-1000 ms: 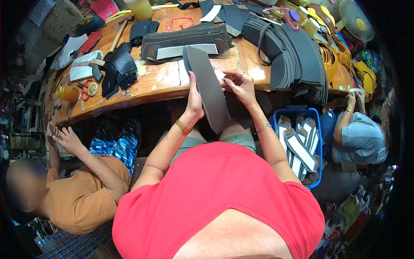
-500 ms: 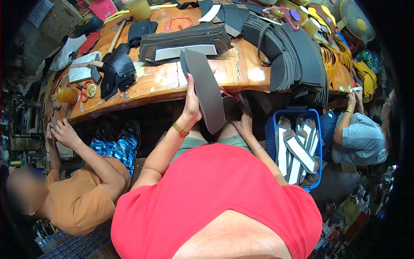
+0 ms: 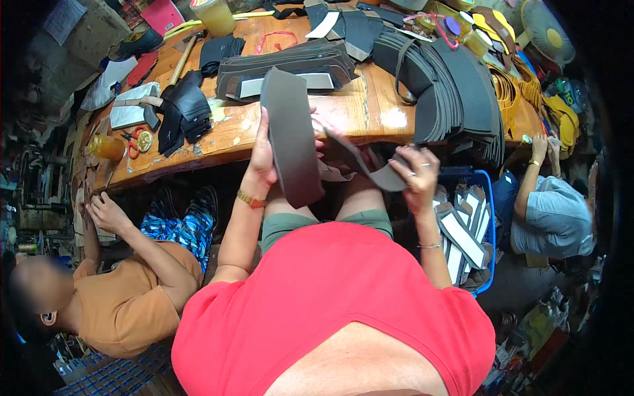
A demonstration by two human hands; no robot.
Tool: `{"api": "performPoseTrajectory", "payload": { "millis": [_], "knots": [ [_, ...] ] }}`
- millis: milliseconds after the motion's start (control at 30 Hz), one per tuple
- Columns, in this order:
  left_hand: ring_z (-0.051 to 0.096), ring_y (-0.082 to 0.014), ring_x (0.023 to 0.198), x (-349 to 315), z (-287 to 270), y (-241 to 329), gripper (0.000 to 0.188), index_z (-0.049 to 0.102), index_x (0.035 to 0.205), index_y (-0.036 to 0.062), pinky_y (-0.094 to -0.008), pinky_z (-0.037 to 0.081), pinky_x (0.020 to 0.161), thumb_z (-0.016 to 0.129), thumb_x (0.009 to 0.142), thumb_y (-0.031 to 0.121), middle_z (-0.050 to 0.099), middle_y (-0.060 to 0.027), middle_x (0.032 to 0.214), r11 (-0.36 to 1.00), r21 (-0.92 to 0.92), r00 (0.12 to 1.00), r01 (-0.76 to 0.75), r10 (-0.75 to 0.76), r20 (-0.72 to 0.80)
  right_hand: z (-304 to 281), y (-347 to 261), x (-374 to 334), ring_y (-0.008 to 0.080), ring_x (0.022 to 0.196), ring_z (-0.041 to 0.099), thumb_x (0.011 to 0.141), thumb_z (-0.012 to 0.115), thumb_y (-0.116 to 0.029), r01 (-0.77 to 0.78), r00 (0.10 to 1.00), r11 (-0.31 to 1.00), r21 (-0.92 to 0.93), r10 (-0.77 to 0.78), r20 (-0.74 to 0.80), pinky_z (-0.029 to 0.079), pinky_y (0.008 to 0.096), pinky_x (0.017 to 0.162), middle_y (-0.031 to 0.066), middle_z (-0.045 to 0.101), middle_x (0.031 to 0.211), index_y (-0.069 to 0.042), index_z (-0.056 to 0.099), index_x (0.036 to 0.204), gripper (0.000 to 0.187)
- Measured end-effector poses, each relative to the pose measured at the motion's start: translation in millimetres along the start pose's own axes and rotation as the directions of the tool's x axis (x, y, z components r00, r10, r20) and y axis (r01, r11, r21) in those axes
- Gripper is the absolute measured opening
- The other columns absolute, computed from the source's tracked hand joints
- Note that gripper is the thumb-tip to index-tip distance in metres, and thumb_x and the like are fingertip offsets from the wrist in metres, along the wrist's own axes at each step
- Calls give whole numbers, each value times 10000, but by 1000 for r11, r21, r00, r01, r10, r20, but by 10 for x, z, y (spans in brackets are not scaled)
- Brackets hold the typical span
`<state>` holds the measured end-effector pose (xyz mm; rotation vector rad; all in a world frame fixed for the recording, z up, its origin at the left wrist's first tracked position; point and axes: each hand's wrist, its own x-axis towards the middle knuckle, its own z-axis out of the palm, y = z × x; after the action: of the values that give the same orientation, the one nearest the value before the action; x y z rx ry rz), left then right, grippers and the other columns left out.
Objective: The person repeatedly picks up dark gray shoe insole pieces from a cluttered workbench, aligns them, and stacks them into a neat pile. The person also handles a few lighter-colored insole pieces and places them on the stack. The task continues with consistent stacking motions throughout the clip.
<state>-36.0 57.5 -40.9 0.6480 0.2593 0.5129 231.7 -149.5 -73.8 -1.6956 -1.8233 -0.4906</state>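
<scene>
Left hand [image 3: 262, 157] grips a panel [image 3: 289, 140] at 11 o'clock; right hand [image 3: 420, 179] pinches a strip [image 3: 386, 178] at 2 o'clock. Handling both seems the step; the next calls for firm grips.

From the chest [image 3: 330, 284], the left hand [image 3: 262, 162] lies toward eleven o'clock and the right hand [image 3: 421, 178] toward one. The left forearm [image 3: 232, 241] points just past twelve, its wrist [image 3: 257, 188] nearly straight, the thumb up and the fingers wrapped round in a grip. The right forearm [image 3: 432, 259] points just short of twelve, its fingers bent toward ten in a pinch. The hands are well apart.
</scene>
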Motion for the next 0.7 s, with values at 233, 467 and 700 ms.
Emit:
{"api": "performPoseTrajectory", "payload": {
  "millis": [233, 467, 700],
  "knots": [
    [685, -290, 942, 153, 185, -135, 948, 371, 1473, 19, -461, 570, 862, 216, 924, 776, 636, -211, 1174, 990, 71, 984, 123, -132, 123, -629, -288, 940, 332, 1300, 488, 798, 664, -283, 106, 891, 939, 326, 55, -450, 319, 463, 1113, 143, 625, 1310, -223, 802, 867, 165],
    [664, -230, 1035, 115, 508, -353, 730, 488, 1392, 19, -359, 528, 930, 423, 976, 616, 649, -129, 1227, 990, 50, 989, 130, -133, 70, 173, -440, 1524, 365, 1475, 256, 834, 643, -278, 191, 980, 812, 552, -127, -152, 157, 479, 1183, 125, 364, 1569, -292, 731, 1183, 361],
    [664, -226, 1027, -57, 386, -176, 384, 608, 1245, -43, -338, 508, 947, 566, 941, 188, 690, -132, 1133, 981, 134, 987, 142, -151, 54, 225, -483, 1318, 239, 1463, 304, 905, 554, 22, -187, 960, 596, 781, 280, 16, 292, 397, 1155, 122, 329, 1584, -28, 417, 1477, 590]
  ]
}}
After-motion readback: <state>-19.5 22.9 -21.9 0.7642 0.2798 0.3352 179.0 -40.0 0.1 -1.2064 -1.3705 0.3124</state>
